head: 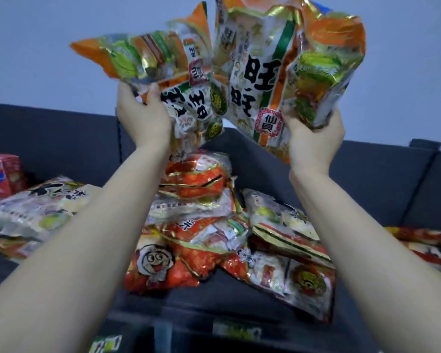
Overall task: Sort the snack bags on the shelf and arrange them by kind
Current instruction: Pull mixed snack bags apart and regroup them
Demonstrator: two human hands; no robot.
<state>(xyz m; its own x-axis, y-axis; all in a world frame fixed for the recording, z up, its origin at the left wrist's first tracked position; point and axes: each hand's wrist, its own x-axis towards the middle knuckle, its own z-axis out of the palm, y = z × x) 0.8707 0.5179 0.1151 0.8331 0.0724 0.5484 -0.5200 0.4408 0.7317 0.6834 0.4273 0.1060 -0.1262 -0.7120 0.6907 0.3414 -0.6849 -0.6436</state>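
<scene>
Both arms are raised high above the shelf. My left hand (144, 115) grips the lower edge of an orange, green and white snack bag (148, 58) that leans left. My right hand (313, 137) holds a bunch of the same orange-and-green snack bags (278, 62), upright and fanned out. Below them a heap of red-and-white snack bags (204, 225) lies on the dark shelf top (227, 291). A white snack bag with black lettering (41, 207) lies flat at the left.
A red box (3, 174) stands at the far left. More red bags (428, 248) lie at the right edge. A dark raised back (367, 174) runs behind the shelf, with a pale wall above. Price labels (236, 332) show on the shelf's front edge.
</scene>
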